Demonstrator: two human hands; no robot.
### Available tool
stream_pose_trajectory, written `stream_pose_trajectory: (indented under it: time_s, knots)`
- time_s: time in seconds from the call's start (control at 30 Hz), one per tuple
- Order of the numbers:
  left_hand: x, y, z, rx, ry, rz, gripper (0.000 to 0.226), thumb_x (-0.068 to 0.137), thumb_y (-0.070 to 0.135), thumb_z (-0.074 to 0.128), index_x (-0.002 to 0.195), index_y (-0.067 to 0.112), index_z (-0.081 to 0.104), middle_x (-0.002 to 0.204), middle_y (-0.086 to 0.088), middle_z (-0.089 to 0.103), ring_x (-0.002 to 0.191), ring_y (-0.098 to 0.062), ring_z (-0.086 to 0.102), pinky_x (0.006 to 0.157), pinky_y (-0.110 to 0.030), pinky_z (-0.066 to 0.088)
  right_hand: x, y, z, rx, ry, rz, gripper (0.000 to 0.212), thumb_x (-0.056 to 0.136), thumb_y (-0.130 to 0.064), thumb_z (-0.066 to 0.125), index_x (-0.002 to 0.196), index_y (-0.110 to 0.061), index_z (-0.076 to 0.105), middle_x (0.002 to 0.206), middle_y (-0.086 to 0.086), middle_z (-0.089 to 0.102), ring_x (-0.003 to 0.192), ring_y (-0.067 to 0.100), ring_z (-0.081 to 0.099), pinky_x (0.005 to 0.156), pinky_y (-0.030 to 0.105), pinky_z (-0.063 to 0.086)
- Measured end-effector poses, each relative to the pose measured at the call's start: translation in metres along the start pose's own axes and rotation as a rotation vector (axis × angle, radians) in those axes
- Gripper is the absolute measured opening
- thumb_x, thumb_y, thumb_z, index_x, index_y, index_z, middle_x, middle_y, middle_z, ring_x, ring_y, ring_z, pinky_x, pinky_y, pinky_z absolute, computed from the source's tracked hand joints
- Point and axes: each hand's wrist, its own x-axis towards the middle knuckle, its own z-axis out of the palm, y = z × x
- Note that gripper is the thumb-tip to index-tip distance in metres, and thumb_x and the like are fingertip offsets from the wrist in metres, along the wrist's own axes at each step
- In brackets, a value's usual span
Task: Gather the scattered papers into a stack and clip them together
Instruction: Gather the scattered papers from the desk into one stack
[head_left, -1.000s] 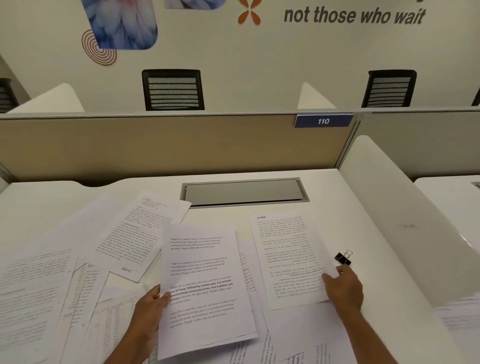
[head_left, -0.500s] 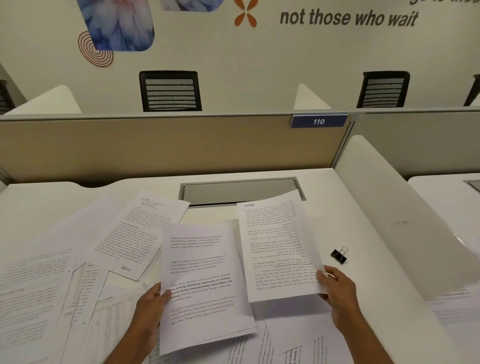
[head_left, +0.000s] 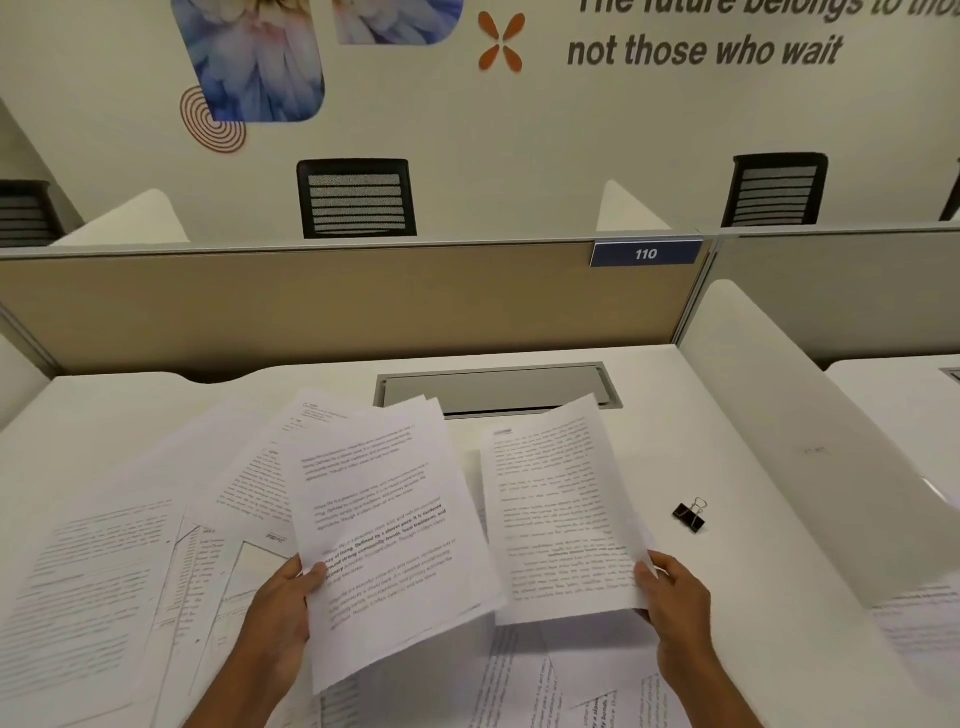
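My left hand (head_left: 283, 608) grips a small bunch of printed sheets (head_left: 384, 530) by their left edge, lifted off the white desk (head_left: 753, 597) and tilted. My right hand (head_left: 675, 597) pinches the lower right corner of a single printed sheet (head_left: 558, 514), raised just right of the bunch, their edges close together. Several loose papers (head_left: 104, 582) lie scattered flat over the left of the desk, and more papers (head_left: 524, 680) lie under my forearms. A black binder clip (head_left: 690, 515) sits on the bare desk to the right of the single sheet.
A grey cable tray lid (head_left: 493, 387) is set into the desk behind the papers. A tan partition (head_left: 337, 306) closes the back, and a white side divider (head_left: 810, 441) runs along the right. More paper (head_left: 919, 629) lies beyond that divider.
Both hands have raised their papers. The left-hand bunch has lifted and tilted up to the right; the right-hand sheet, first flat on the desk, is now held up beside it.
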Motion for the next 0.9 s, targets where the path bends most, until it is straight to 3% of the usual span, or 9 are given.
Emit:
stream_pose_trajectory:
  time_s: [0.13,0.27,0.43,0.57,0.63,0.7,0.73,0.8,0.9]
  knots:
    - [-0.009,-0.012,0.02,0.043,-0.08,-0.016,0.025,0.104,0.006,0.052,0.12,0.016,0.068,0.102,-0.008,0.082,0.098,-0.036,0.074,0.081,-0.046,0.061,-0.025,0.005,0.019,0.0,-0.101,0.088,0.021,0.099,-0.006,0.062,0.119,-0.01,0.067,0.111,0.013,0.073,0.092,0.025,0.069,0.067,0.033,0.058]
    - [-0.011,-0.029,0.032,0.128,-0.113,-0.037,0.026,0.104,0.008,0.053,0.126,0.013,0.068,0.113,-0.014,0.079,0.105,-0.039,0.073,0.096,-0.058,0.057,-0.047,0.016,0.033,0.005,-0.189,0.179,0.015,0.098,-0.005,0.063,0.108,-0.009,0.072,0.102,0.014,0.078,0.088,0.028,0.071,0.07,0.035,0.06]
    - [-0.009,-0.046,0.035,0.132,-0.15,-0.093,0.029,0.105,0.007,0.052,0.13,0.009,0.066,0.117,-0.016,0.078,0.109,-0.041,0.072,0.103,-0.061,0.052,-0.06,0.031,0.042,0.008,-0.236,0.217,0.014,0.095,-0.002,0.066,0.105,-0.008,0.074,0.1,0.017,0.078,0.087,0.032,0.071,0.084,0.051,0.06]
    - [-0.012,-0.054,0.045,0.099,-0.172,-0.121,0.028,0.104,0.005,0.051,0.127,0.01,0.067,0.105,-0.012,0.082,0.103,-0.037,0.073,0.089,-0.05,0.058,-0.066,0.03,0.039,-0.05,-0.298,0.214,0.007,0.091,-0.013,0.076,0.093,-0.007,0.079,0.076,0.011,0.081,0.064,0.024,0.072,0.063,0.033,0.058]
    - [-0.013,-0.055,0.05,0.092,-0.162,-0.115,0.029,0.104,0.004,0.051,0.129,0.01,0.065,0.1,-0.011,0.083,0.099,-0.037,0.073,0.082,-0.046,0.059,-0.066,0.027,0.031,-0.108,-0.328,0.184,0.006,0.09,-0.019,0.077,0.089,-0.015,0.08,0.082,0.01,0.081,0.067,0.021,0.073,0.058,0.029,0.057]
    - [-0.015,-0.054,0.053,0.072,-0.146,-0.102,0.034,0.104,0.002,0.05,0.135,0.012,0.06,0.104,-0.011,0.08,0.099,-0.036,0.072,0.083,-0.044,0.058,-0.055,0.025,0.015,-0.279,-0.192,-0.04,0.005,0.089,-0.024,0.078,0.087,-0.019,0.078,0.088,0.008,0.079,0.078,0.023,0.072,0.063,0.029,0.054]
    - [-0.017,-0.054,0.054,0.056,-0.136,-0.094,0.038,0.104,0.001,0.05,0.139,0.014,0.057,0.108,-0.011,0.077,0.1,-0.035,0.071,0.086,-0.044,0.057,-0.047,0.022,0.007,-0.403,-0.081,-0.175,0.008,0.088,-0.026,0.079,0.093,-0.02,0.076,0.094,0.008,0.076,0.088,0.027,0.071,0.07,0.031,0.053]
    - [-0.018,-0.053,0.053,0.022,-0.121,-0.085,0.042,0.105,0.001,0.049,0.145,0.011,0.053,0.12,-0.014,0.072,0.104,-0.034,0.068,0.097,-0.047,0.053,-0.031,0.013,-0.01,-0.7,0.12,-0.332,0.039,0.087,-0.032,0.078,0.121,-0.015,0.067,0.116,0.011,0.069,0.112,0.034,0.063,0.091,0.043,0.049]
    - [-0.019,-0.053,0.045,-0.062,-0.094,-0.11,0.046,0.105,0.0,0.048,0.15,0.007,0.049,0.137,-0.017,0.064,0.11,-0.033,0.063,0.102,-0.046,0.047,-0.01,-0.001,-0.025,-1.11,0.111,-0.166,0.076,0.085,-0.053,0.073,0.146,-0.018,0.042,0.139,0.012,0.051,0.131,0.032,0.047,0.104,0.05,0.042]
